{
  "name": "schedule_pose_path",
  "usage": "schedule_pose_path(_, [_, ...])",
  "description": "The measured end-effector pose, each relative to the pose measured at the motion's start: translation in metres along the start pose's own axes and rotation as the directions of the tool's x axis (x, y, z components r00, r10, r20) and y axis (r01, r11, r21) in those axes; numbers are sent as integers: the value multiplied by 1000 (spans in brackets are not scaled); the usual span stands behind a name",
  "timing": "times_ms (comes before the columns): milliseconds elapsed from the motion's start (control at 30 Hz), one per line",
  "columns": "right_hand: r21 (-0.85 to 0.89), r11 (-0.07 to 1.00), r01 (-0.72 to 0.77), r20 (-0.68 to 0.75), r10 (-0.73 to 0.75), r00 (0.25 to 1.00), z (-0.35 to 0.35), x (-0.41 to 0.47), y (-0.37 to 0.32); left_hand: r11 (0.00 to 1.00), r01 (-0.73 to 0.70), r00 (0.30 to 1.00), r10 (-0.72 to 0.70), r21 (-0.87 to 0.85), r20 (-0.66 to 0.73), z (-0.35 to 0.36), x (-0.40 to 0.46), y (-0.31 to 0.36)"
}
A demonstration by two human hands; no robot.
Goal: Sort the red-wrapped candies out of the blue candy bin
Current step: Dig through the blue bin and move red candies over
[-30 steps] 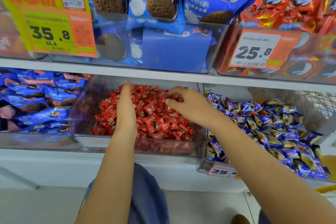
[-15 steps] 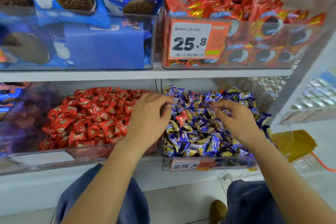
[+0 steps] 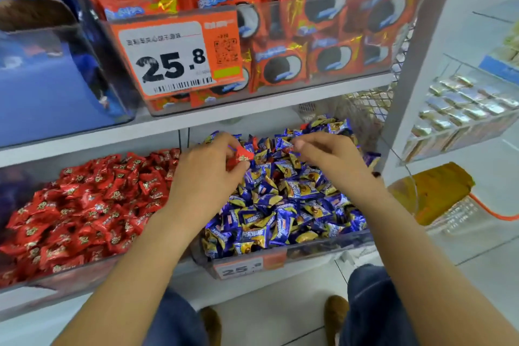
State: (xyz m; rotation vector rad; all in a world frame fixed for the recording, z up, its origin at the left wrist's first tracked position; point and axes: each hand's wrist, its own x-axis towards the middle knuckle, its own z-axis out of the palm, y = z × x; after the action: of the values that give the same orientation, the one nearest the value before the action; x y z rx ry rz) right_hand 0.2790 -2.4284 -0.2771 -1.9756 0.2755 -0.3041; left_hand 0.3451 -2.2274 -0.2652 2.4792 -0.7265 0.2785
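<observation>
White lower shelf (image 3: 92,143) with red candy bin (image 3: 70,275) beside blue candy bin (image 3: 309,250).

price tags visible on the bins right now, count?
2. A large orange price tag on the upper bin of red cookie packs, reading 25.8; a smaller tag on the blue candy bin's front lip, partly cut off. Others may lie outside the frame.

A left hand (image 3: 207,174) pinches a red-wrapped candy (image 3: 243,155) over the blue candy bin (image 3: 280,257) (right hand (image 3: 328,157) among the wrappers), shelf-side.
</observation>
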Motion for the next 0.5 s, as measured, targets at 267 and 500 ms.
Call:
schedule_pose_path(267, [402, 909, -108, 1, 117, 993, -6, -5, -2, 988, -146, 985, 140, 52, 99, 35, 19, 56])
schedule_pose_path(500, [-541, 838, -66, -210, -60, 976, -40, 3, 17, 969, -17, 909, -89, 248, 408, 69, 79, 7])
